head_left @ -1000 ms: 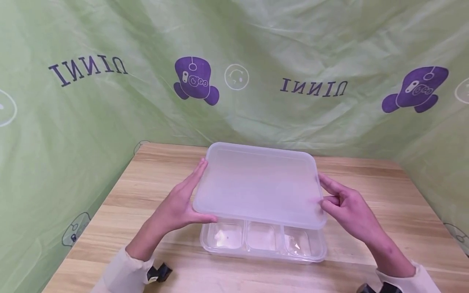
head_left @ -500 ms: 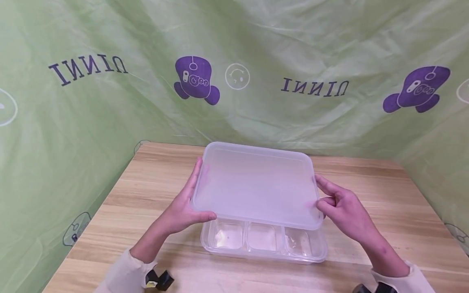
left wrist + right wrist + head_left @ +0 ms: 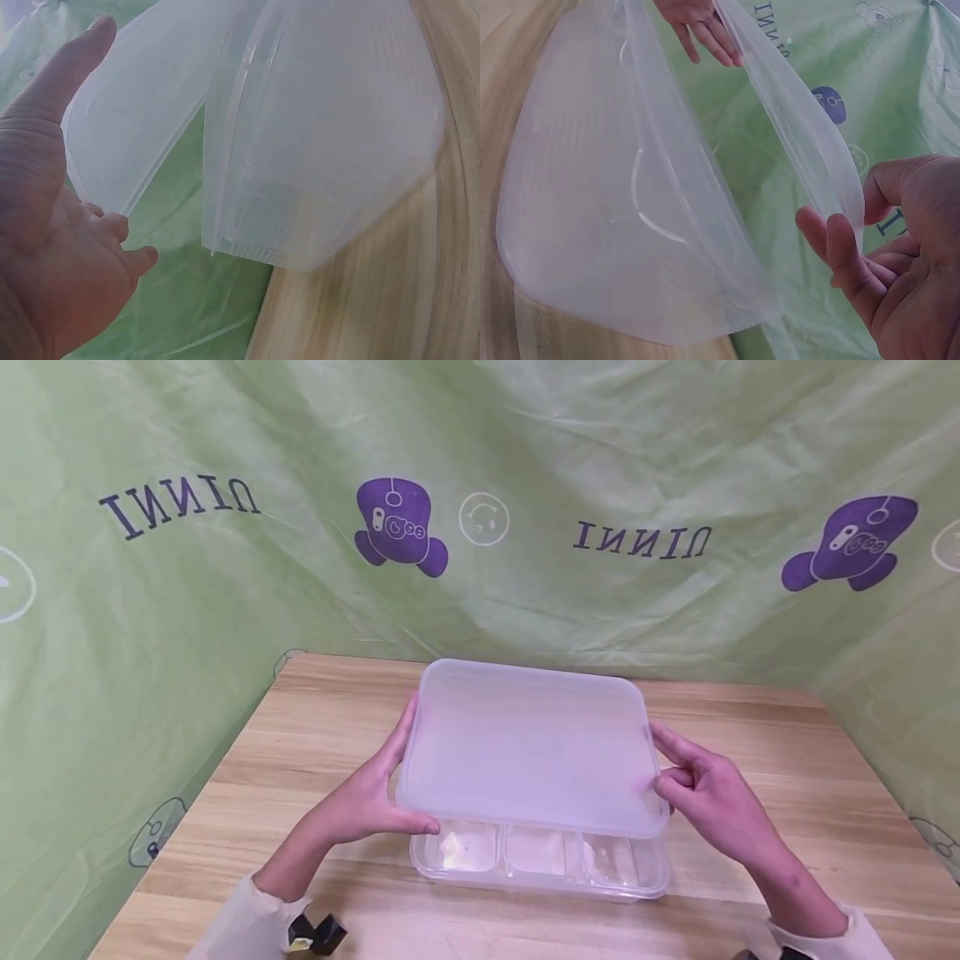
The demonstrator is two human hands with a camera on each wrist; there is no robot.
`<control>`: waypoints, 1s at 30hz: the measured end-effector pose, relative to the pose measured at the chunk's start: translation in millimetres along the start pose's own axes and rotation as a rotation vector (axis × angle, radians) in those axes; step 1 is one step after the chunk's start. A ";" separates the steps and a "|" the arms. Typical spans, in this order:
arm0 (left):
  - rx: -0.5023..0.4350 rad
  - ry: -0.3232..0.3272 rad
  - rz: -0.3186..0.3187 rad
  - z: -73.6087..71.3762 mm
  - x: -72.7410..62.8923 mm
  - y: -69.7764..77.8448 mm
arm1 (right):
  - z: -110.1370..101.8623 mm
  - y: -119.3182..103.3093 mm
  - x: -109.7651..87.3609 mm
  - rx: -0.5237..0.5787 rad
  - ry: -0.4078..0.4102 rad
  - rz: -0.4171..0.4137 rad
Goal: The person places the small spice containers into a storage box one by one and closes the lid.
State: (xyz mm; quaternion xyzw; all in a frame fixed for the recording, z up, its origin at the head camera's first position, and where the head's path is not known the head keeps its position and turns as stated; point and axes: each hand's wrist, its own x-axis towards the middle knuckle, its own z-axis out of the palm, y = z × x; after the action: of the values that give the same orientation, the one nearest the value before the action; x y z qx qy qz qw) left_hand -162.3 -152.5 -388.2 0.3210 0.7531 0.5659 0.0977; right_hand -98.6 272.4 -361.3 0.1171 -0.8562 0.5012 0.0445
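A frosted translucent lid (image 3: 532,743) is held tilted above a clear plastic food container (image 3: 540,881) on the table. Its near edge sits low over the container, whose three front compartments show below it; the rear part is hidden. My left hand (image 3: 367,797) holds the lid at its left side, thumb by the near corner and fingers along the edge. At the right edge, my right hand (image 3: 712,793) pinches the lid between thumb and fingers. A gap between lid (image 3: 810,127) and container (image 3: 592,195) shows in the right wrist view.
The wooden table (image 3: 300,735) extends around the container on all sides. A green printed cloth (image 3: 480,585) hangs behind the table and at both sides. Black wrist devices (image 3: 318,935) sit at the sleeve cuffs.
The lid has come down slightly toward the container, shifting a little left and then back right. Both hands moved with it, and the left thumb is lower. The container has stayed in place.
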 end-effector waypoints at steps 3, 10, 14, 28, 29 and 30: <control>0.055 -0.002 -0.020 -0.4 -4.6 -0.3 | -0.2 1.2 -1.6 -0.005 -0.005 0.002; 0.152 0.019 -0.033 6.6 -14.6 0.3 | 0.5 2.9 -7.3 -0.046 -0.024 0.022; 0.224 0.030 -0.043 12.7 -19.6 -0.8 | 2.1 4.2 -11.4 -0.089 -0.022 0.040; 0.297 0.034 -0.074 23.6 -29.8 -4.1 | 4.6 6.6 -21.7 -0.098 -0.046 0.068; 0.301 0.034 -0.070 23.6 -29.8 -4.7 | 4.3 6.6 -21.8 -0.102 -0.048 0.072; 0.303 0.034 -0.069 23.9 -30.0 -5.2 | 4.1 6.4 -22.0 -0.109 -0.047 0.072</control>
State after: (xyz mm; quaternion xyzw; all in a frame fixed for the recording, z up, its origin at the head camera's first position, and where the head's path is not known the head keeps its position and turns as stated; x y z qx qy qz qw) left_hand -128.8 -152.3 -407.6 0.2964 0.8419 0.4475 0.0548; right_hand -78.6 275.3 -373.0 0.0953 -0.8867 0.4522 0.0126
